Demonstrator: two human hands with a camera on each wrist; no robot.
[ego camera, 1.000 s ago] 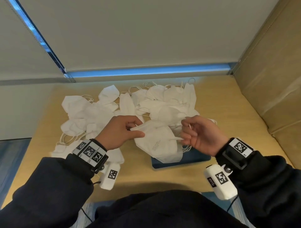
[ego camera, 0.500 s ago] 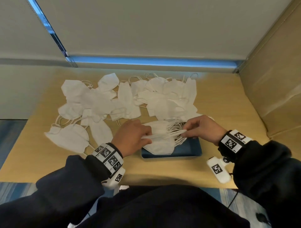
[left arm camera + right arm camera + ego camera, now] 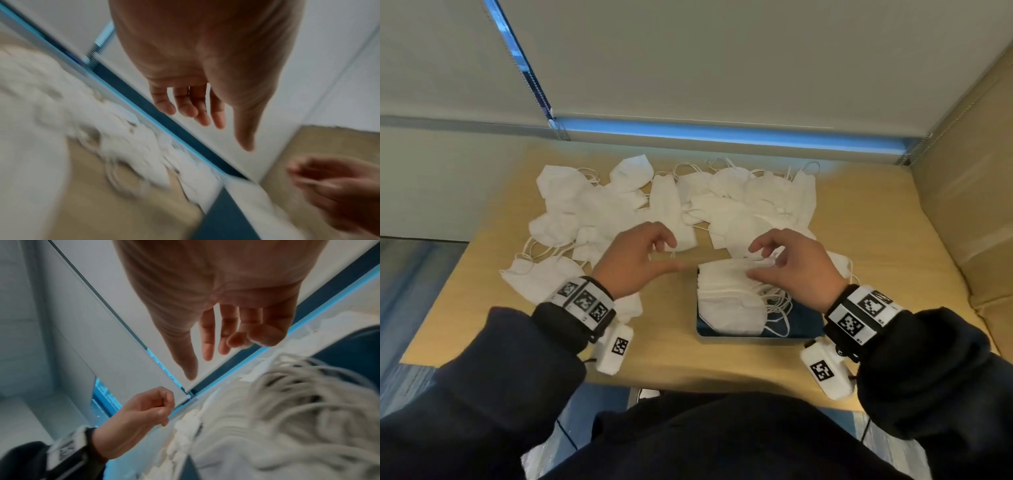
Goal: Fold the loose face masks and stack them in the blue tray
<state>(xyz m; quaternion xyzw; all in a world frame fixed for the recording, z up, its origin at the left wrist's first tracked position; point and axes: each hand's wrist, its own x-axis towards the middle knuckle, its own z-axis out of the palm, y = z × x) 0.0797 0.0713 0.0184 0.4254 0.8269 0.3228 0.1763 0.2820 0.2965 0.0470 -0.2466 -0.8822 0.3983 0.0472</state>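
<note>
A stack of folded white masks (image 3: 729,294) lies in the blue tray (image 3: 804,325), their ear loops spilling to the right (image 3: 304,394). My right hand (image 3: 767,257) hovers just above the stack's far end, fingers loosely spread and holding nothing (image 3: 207,353). My left hand (image 3: 664,253) hangs over the table left of the tray, fingers relaxed and empty (image 3: 205,120). Several loose white masks (image 3: 654,205) lie spread over the far half of the wooden table (image 3: 893,246), and more sit by my left wrist (image 3: 534,277).
A grey wall with a blue strip (image 3: 722,135) closes the table's far edge. A tan padded panel (image 3: 969,192) stands along the right side. The table's left edge drops to blue flooring (image 3: 410,291).
Both hands have let go of the folded mask, which now lies on the stack in the tray. The left hand has drawn away to the left and both have lifted slightly.
</note>
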